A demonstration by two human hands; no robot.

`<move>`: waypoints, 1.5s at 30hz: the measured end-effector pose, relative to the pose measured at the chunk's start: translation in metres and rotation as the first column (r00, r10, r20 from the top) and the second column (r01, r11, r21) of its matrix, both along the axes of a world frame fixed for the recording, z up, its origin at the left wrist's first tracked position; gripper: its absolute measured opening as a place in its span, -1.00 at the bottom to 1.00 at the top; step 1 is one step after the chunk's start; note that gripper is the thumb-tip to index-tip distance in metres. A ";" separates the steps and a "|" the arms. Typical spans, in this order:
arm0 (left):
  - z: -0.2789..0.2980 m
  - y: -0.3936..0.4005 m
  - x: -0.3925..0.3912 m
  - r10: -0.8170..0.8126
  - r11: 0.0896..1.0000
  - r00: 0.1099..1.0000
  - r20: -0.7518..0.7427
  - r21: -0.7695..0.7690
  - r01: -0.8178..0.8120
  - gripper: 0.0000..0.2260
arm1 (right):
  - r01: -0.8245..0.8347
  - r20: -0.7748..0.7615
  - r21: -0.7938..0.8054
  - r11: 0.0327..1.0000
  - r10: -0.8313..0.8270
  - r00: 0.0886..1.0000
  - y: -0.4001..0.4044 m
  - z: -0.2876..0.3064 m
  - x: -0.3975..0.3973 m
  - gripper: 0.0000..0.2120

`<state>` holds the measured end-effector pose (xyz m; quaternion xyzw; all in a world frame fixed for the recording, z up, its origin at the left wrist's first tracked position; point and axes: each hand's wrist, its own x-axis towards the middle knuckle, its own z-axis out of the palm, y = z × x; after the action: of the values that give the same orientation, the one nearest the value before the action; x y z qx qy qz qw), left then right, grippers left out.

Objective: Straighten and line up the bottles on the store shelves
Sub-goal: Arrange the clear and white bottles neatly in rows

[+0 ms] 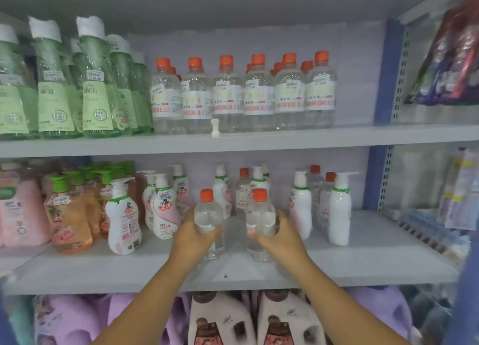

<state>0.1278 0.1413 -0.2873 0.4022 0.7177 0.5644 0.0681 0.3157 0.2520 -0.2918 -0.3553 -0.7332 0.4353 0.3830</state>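
While upright, two clear bottles [209, 222] are gripped, one per hand [193, 237]

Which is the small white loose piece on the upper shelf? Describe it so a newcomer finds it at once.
Start at the upper shelf, where a row of clear orange-capped bottles stands right of the tall green bottles. At the foot of that row, near the shelf's front edge, stands a small white piece. It alone is tiny, solid white, unlabelled and uncapped.
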 end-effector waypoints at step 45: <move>0.267 0.093 0.125 -0.095 0.993 0.953 -0.289 0.040 0.111 -0.31 | 0.118 -0.051 0.371 0.921 -0.107 0.993 0.079 0.263 0.110 -0.39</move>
<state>0.2525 0.2345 -0.0203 0.5183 0.6820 0.5157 -0.0183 0.4254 0.3306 -0.0286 -0.3111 -0.7750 0.2707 0.4789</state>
